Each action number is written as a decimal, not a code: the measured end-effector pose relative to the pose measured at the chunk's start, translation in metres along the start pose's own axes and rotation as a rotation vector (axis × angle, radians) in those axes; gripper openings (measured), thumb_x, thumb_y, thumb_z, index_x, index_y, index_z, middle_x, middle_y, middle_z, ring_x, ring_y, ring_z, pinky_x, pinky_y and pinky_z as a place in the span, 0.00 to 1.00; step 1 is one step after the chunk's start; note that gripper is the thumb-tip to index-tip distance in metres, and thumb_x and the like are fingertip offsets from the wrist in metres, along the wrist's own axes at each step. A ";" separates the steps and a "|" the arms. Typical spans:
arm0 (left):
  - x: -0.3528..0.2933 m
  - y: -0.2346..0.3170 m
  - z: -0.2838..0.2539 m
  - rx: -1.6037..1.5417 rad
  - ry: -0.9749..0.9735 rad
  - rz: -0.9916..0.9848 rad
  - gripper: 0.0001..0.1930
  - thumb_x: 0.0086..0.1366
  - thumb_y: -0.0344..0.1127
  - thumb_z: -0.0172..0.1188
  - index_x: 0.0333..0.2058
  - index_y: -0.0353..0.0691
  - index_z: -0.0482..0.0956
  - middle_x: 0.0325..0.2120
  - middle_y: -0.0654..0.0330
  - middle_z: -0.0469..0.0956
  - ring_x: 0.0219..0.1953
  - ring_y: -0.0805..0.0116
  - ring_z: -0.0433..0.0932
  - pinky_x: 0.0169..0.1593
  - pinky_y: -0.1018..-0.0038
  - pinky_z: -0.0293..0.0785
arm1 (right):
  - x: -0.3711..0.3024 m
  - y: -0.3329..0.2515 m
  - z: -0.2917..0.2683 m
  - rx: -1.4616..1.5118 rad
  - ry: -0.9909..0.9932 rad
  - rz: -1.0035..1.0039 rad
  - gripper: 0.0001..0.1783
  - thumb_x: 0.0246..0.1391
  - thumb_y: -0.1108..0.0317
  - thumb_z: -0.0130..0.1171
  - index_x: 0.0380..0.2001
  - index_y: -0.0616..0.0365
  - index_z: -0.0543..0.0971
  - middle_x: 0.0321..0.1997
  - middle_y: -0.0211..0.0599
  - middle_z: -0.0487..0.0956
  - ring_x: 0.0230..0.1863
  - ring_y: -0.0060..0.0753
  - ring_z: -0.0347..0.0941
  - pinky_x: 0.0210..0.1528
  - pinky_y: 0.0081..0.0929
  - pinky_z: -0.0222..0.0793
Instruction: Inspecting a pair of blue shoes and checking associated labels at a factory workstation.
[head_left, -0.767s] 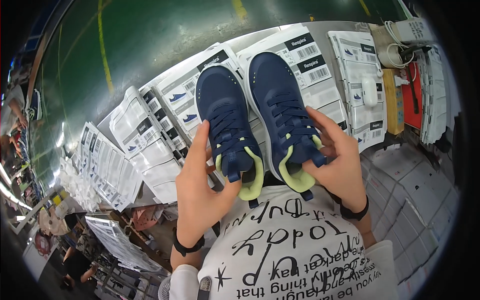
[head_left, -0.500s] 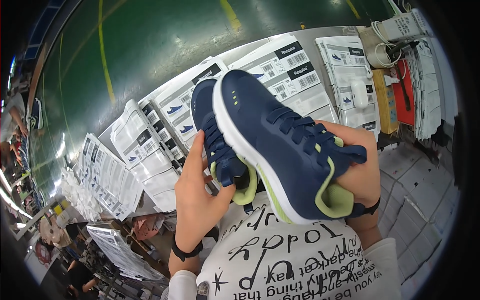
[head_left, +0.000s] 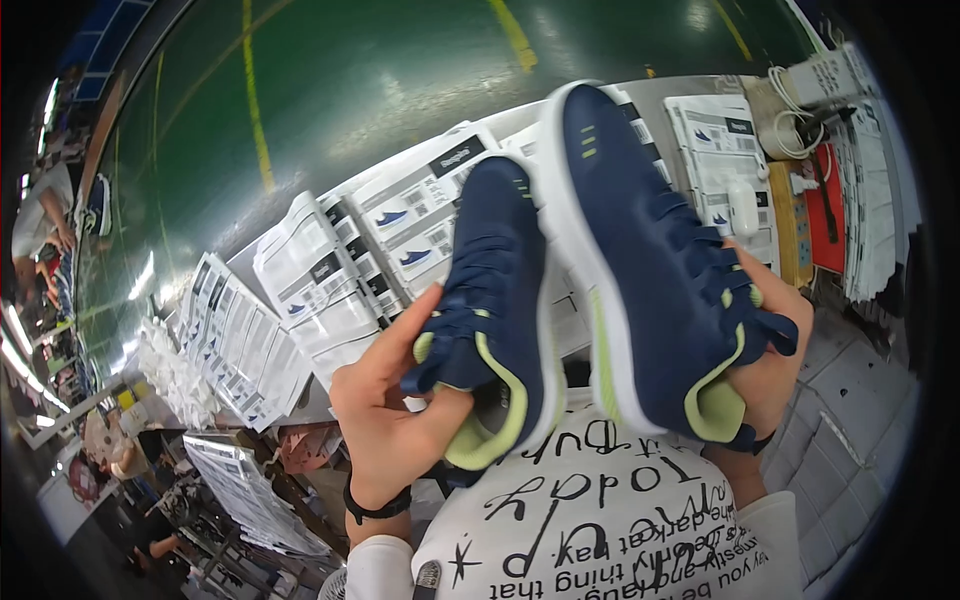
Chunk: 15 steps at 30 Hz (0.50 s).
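Observation:
Two navy sneakers with white soles and lime-green linings are held up side by side, toes pointing away from me. My left hand [head_left: 385,405] grips the left sneaker [head_left: 497,240] at its heel end, thumb at the collar opening and a finger along the laces. My right hand [head_left: 775,340] is closed round the collar of the right sneaker [head_left: 625,210], its fingers partly hidden behind the shoe. The soles are close together near the middle. Beneath the shoes lie printed label sheets [head_left: 405,215], partly covered by them.
More label stacks [head_left: 240,345] fan out to the left, and others [head_left: 720,130] lie at the right beside a white earbud case [head_left: 743,205]. A white cable [head_left: 790,125] and red folder [head_left: 826,210] sit far right. Beyond stretches a green surface [head_left: 360,90] with yellow lines.
The left sneaker has come out from behind the right one and turned, showing its white sole edge. The right sneaker has shifted right and away from me. Both hands still hold the shoes.

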<state>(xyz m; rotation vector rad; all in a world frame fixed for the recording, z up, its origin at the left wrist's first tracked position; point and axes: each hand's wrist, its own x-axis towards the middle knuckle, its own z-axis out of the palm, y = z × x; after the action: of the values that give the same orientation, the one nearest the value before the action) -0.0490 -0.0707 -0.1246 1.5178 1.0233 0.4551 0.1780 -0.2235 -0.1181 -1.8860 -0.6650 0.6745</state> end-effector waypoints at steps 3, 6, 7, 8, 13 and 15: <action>0.002 0.014 -0.002 0.056 -0.066 0.083 0.32 0.47 0.18 0.59 0.56 0.32 0.76 0.34 0.58 0.84 0.36 0.80 0.80 0.40 0.84 0.74 | -0.002 0.013 -0.006 -0.062 0.152 -0.066 0.28 0.47 0.75 0.62 0.54 0.73 0.75 0.43 0.43 0.83 0.41 0.25 0.79 0.47 0.21 0.72; 0.006 0.027 -0.004 0.108 -0.128 0.109 0.32 0.45 0.18 0.60 0.55 0.33 0.77 0.31 0.58 0.84 0.32 0.81 0.79 0.40 0.85 0.73 | -0.003 0.026 -0.017 -0.041 0.205 -0.038 0.28 0.48 0.77 0.60 0.55 0.73 0.74 0.45 0.43 0.83 0.43 0.26 0.78 0.49 0.22 0.72; 0.007 0.031 -0.005 0.120 -0.149 0.113 0.32 0.45 0.19 0.60 0.55 0.33 0.77 0.30 0.58 0.84 0.31 0.82 0.79 0.39 0.85 0.73 | -0.004 0.030 -0.020 -0.037 0.240 0.019 0.28 0.48 0.77 0.59 0.55 0.73 0.74 0.46 0.44 0.82 0.43 0.26 0.78 0.50 0.22 0.72; 0.009 0.035 -0.007 0.167 -0.180 0.116 0.33 0.44 0.20 0.61 0.55 0.34 0.78 0.28 0.59 0.84 0.28 0.83 0.78 0.37 0.86 0.72 | -0.006 0.035 -0.021 0.098 0.212 -0.023 0.26 0.48 0.80 0.57 0.54 0.73 0.74 0.45 0.43 0.82 0.42 0.26 0.79 0.50 0.23 0.72; 0.006 0.044 -0.018 0.161 -0.193 -0.011 0.32 0.46 0.23 0.63 0.55 0.35 0.78 0.28 0.61 0.84 0.27 0.81 0.78 0.36 0.85 0.72 | -0.014 0.047 -0.029 0.321 0.223 0.136 0.28 0.46 0.84 0.52 0.55 0.72 0.73 0.43 0.41 0.82 0.41 0.27 0.78 0.49 0.23 0.73; 0.011 0.029 -0.015 -0.167 -0.167 -0.036 0.32 0.50 0.22 0.63 0.58 0.33 0.73 0.40 0.60 0.80 0.39 0.77 0.77 0.45 0.81 0.72 | -0.017 0.050 -0.029 0.358 0.225 0.145 0.28 0.46 0.84 0.52 0.55 0.72 0.73 0.43 0.41 0.82 0.40 0.27 0.78 0.49 0.23 0.73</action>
<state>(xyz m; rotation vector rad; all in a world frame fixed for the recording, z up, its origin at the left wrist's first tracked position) -0.0446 -0.0511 -0.0965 1.3618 0.8601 0.3724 0.1942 -0.2715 -0.1508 -1.6529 -0.2453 0.6145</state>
